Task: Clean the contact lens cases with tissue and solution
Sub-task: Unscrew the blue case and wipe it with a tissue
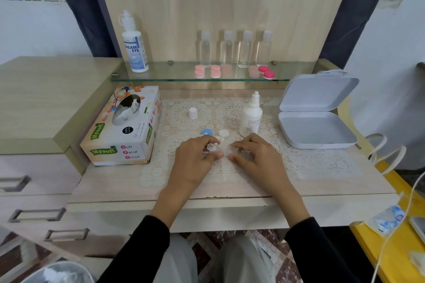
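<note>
Over the lace mat, my left hand (pixel 197 156) pinches a small wad of white tissue (pixel 212 146). My right hand (pixel 253 156) grips a clear contact lens case (pixel 226 151) between thumb and fingers, right beside the tissue. Just behind the hands lie a blue cap (pixel 206 132) and a white cap (pixel 224 133). An uncapped white solution bottle (pixel 251 117) stands behind my right hand, its loose cap (pixel 193 113) further left. The tissue box (pixel 124 128) sits at the left.
An open white box (pixel 317 131) lies at the right. On the glass shelf (pixel 161 77) stand a large solution bottle (pixel 134 46), several clear bottles (pixel 227 48) and pink lens cases (pixel 215 71). Drawers are at the left, and a bin (pixel 57 273) sits below.
</note>
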A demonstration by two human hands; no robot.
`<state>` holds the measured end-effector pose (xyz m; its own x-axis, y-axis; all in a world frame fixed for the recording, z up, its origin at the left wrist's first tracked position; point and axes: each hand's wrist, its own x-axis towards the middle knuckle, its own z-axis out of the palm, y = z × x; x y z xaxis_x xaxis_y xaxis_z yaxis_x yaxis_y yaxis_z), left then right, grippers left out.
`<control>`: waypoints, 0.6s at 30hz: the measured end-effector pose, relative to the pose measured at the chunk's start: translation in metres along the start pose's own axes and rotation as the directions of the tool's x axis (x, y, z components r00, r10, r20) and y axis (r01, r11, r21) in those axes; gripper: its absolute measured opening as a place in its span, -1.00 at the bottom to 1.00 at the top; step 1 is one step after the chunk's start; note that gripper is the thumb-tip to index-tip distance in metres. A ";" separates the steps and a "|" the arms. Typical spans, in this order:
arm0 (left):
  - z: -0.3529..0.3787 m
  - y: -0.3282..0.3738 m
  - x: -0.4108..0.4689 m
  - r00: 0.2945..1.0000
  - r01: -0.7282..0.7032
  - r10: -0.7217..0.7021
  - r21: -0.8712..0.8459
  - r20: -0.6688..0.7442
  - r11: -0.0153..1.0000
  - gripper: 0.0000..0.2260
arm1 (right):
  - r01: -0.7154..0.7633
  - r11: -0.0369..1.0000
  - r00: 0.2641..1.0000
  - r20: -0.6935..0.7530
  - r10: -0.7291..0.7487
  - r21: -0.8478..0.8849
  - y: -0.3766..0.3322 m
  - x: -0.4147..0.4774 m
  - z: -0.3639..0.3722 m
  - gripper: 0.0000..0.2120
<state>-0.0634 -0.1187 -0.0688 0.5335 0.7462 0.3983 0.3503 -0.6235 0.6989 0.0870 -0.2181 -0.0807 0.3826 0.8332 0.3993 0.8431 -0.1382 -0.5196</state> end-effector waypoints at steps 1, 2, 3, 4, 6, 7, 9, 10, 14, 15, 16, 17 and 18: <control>-0.001 0.001 0.000 1.000 0.019 -0.020 -0.022 -0.005 1.000 -0.76 | 0.000 1.000 1.000 0.001 0.000 0.000 0.000 0.000 0.000 -0.72; -0.001 0.000 0.000 0.999 0.035 -0.035 -0.038 -0.011 0.999 -0.76 | 0.000 1.000 1.000 0.001 0.000 0.000 0.000 0.000 0.000 -0.72; -0.001 0.000 -0.001 0.999 0.047 -0.048 -0.049 -0.018 0.998 -0.76 | -0.001 1.000 1.000 0.002 0.001 -0.001 0.000 0.000 0.000 -0.72; -0.002 0.000 -0.001 0.998 0.057 -0.059 -0.056 -0.025 0.997 -0.77 | -0.001 1.000 1.000 0.001 0.001 -0.002 0.000 0.000 0.000 -0.72; -0.002 -0.002 -0.002 0.997 0.065 -0.067 -0.047 -0.045 0.997 -0.78 | -0.004 1.000 1.000 0.002 0.004 -0.002 0.000 0.000 0.000 -0.71; -0.002 -0.002 -0.002 0.997 0.045 -0.046 -0.025 -0.056 0.999 -0.77 | -0.005 1.000 1.000 0.002 0.005 0.000 0.000 0.000 0.000 -0.71; 0.000 -0.003 -0.003 0.993 -0.100 0.104 0.066 -0.055 0.993 -0.77 | -0.006 1.000 1.000 -0.002 0.006 0.005 0.000 0.000 0.000 -0.72; 0.001 -0.004 -0.003 0.978 -0.202 0.206 0.109 -0.027 0.973 -0.77 | -0.006 1.000 1.000 -0.004 0.006 0.007 0.000 0.000 0.000 -0.72; 0.007 -0.007 -0.003 0.912 -0.408 0.391 0.195 0.120 0.892 -0.83 | 0.014 1.000 1.000 -0.016 -0.014 0.002 -0.001 0.000 0.001 -0.73; 0.007 -0.008 -0.003 0.910 -0.413 0.393 0.196 0.133 0.890 -0.84 | 0.017 1.000 1.000 -0.017 -0.017 0.001 -0.001 0.000 0.001 -0.73; 0.007 -0.008 -0.003 0.910 -0.412 0.390 0.191 0.143 0.891 -0.84 | 0.017 1.000 1.000 -0.017 -0.017 0.004 -0.001 0.000 0.001 -0.74; 0.007 -0.008 -0.003 0.911 -0.407 0.383 0.184 0.155 0.895 -0.83 | 0.018 1.000 1.000 -0.016 -0.018 0.007 -0.001 0.000 0.000 -0.74; 0.006 -0.007 -0.002 0.914 -0.397 0.370 0.176 0.166 0.901 -0.83 | 0.021 1.000 1.000 -0.017 -0.021 0.009 -0.001 -0.001 0.000 -0.74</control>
<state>-0.0626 -0.1176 -0.0783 0.7448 0.4125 0.5245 0.2394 -0.8989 0.3671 0.0861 -0.2186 -0.0807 0.3716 0.8266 0.4227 0.8476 -0.1163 -0.5178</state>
